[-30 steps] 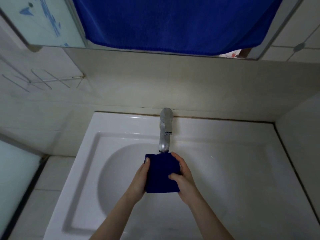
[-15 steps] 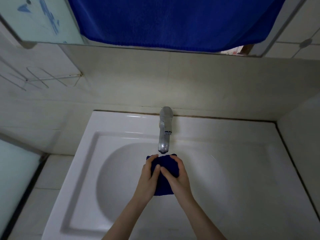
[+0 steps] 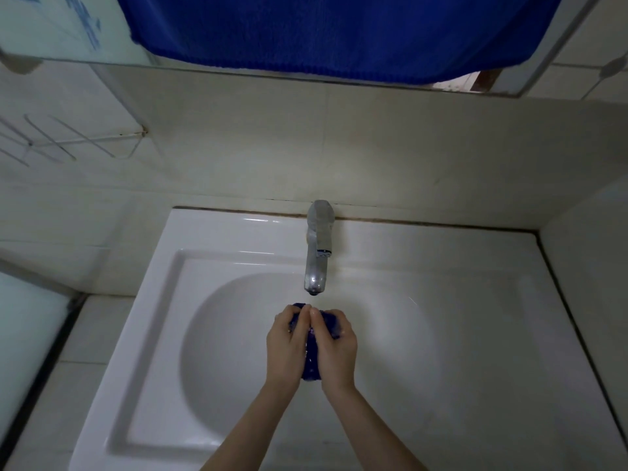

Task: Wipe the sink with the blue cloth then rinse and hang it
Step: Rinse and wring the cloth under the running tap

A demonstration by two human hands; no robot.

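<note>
Head view looks straight down on two hands pressed together over the bowl of the sink (image 3: 238, 229). The left hand (image 3: 287, 341) and the right hand (image 3: 334, 345) are each curled tight round the blue cloth (image 3: 312, 363), so the grip of both is closed on it, with their fingertips meeting at the top. Most of the cloth is hidden inside the palms. Only a dark strip shows between the hands, with a bulge past the right knuckles and a small tuft above the left fingertips, and a few wet glints lie on it. The bunched cloth sits just below the spout of the faucet (image 3: 317, 260) and apart from it; whether water is running cannot be made out. Both forearms are cut off at the lower edge of the view. The white bowl lies open on either side of the hands, and a flat rim runs all round it. Its right edge lies close along a tiled side wall, while on the left a tiled ledge borders it, and a pale pane beyond that is only partly in view. A wire rack (image 3: 68, 144) on the left wall is faint and hard to read. Above the back wall, a large blue towel (image 3: 323, 28) covers most of the mirror (image 3: 51, 25); its top is cut off, so what it hangs from is hidden.
</note>
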